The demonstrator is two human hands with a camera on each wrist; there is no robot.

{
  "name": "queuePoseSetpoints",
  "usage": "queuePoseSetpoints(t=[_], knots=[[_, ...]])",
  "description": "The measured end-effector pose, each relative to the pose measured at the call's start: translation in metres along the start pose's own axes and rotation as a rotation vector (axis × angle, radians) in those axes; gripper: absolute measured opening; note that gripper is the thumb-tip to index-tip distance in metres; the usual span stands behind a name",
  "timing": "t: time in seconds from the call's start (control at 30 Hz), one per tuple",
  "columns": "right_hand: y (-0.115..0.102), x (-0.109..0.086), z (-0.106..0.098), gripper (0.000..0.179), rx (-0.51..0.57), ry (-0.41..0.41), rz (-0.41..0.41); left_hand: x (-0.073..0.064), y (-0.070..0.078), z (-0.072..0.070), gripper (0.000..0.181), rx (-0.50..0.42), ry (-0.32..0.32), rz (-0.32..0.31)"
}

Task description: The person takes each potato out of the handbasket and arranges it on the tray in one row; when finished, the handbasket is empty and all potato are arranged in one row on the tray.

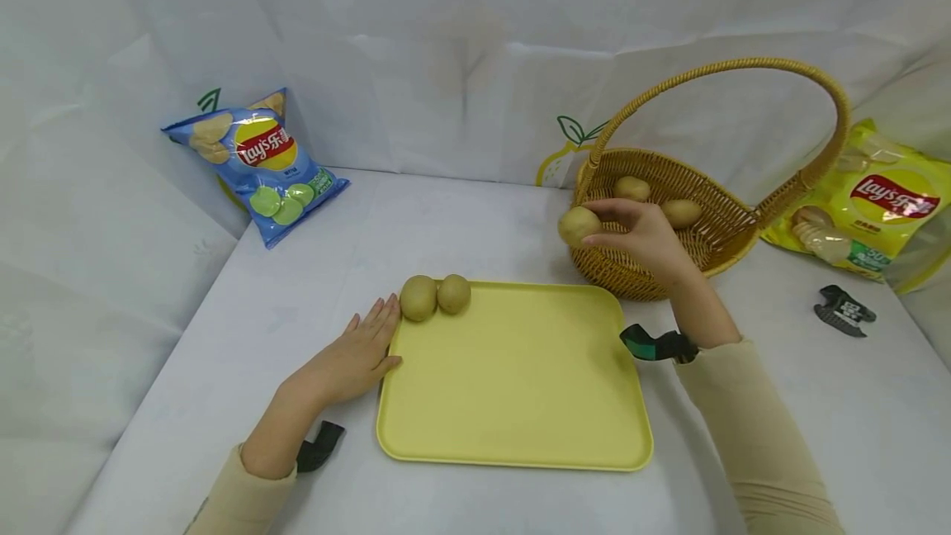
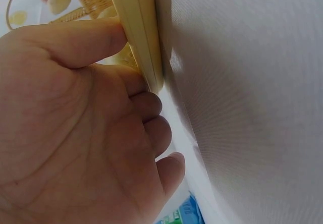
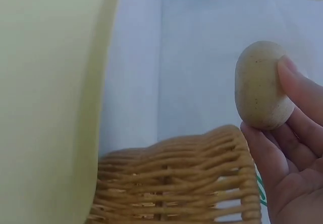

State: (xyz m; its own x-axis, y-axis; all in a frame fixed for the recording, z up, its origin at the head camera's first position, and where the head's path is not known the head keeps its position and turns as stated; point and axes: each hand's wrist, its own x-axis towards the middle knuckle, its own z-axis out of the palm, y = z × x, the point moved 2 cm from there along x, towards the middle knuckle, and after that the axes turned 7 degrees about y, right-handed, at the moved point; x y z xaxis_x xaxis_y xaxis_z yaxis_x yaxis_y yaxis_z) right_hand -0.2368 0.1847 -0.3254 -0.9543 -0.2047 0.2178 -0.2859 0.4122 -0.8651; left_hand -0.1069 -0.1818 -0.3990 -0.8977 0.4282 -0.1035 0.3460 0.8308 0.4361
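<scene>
My right hand [image 1: 637, 239] pinches a potato [image 1: 579, 226] between thumb and fingers, just above the left rim of a wicker basket [image 1: 620, 281]. The right wrist view shows the same potato [image 3: 261, 85] lifted clear of the basket's edge. Inside the basket lie two more potatoes, one at the back [image 1: 632, 188] and one to the right [image 1: 681, 213]. My left hand [image 1: 355, 360] rests flat with fingers straight, touching the left edge of a yellow tray [image 1: 520, 378]. A larger potato [image 1: 418, 298] and a smaller potato [image 1: 454, 294] sit side by side in the tray's far left corner.
A blue chip bag [image 1: 260, 159] leans against the back cloth at left. Behind the basket's right side stands a yellow chip bag [image 1: 877, 205]. A small black object [image 1: 844, 310] lies on the white table at right. The basket's tall handle [image 1: 731, 64] arches above it.
</scene>
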Motion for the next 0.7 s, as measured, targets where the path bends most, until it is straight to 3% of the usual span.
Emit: queuePoseSetpoints(t=[0.43,0.7], knots=[[0.003,-0.005,0.028,0.046,0.138,-0.097,0.018,0.0,-0.001,0.001,0.066,0.002,0.0,-0.003],[-0.001,-0.008,0.049,0.047,0.142,-0.164,0.021,0.0,0.0,0.0,0.066,-0.001,-0.002,-0.007]])
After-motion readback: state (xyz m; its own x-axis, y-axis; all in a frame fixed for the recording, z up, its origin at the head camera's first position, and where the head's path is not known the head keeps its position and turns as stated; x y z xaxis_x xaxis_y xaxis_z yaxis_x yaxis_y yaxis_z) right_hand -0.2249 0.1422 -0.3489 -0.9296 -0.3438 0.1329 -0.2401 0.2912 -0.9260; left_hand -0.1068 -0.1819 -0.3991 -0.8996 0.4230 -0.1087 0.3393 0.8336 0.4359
